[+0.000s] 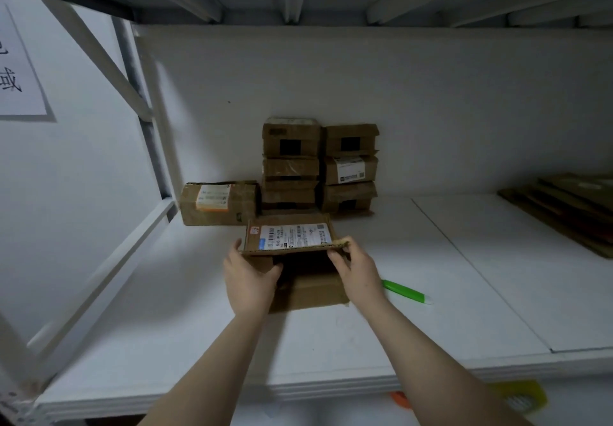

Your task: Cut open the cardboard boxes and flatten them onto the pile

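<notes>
My left hand [248, 276] grips the box [311, 289], my right hand [356, 269] pinches its raised flap [292, 236]; the pile [564, 206] lies well right of the box, nearer my right.

Brown cardboard box [308, 288] with a white barcoded shipping label [295, 235]; bright green box cutter [406, 290] with a white tip; white shelf [331, 342]; brown flattened pile [564, 206].

Both bare forearms reach forward and converge on the cardboard box [311, 293]. The left hand [247, 281] clasps the box's left side, thumb lying across its front. The right hand [356, 271] is at the box's right, fingers curled on the raised flap's edge.
</notes>
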